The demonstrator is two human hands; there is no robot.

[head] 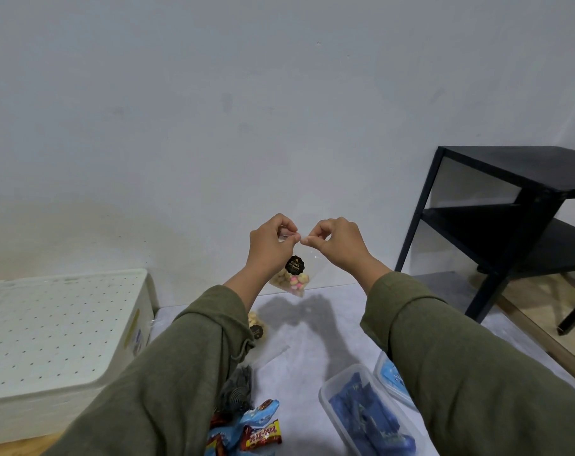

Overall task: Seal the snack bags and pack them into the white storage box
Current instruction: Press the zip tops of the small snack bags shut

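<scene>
Wrapped Beng-Beng bars (pixel 263 434) and a clear tub of blue-wrapped snacks (pixel 366 413) lie loose at the near edge of the grey mat (pixel 312 340); a second biscuit bag (pixel 258 327) waits mid-mat. Above it, the left hand (pixel 273 240) and right hand (pixel 333 238) pinch the top of a clear Biskuit Gemrose bag (pixel 294 278) held aloft, apparently mid-seal. The white storage box (pixel 59 327), at the mat's left edge, sits lidded; packing seems barely begun.
</scene>
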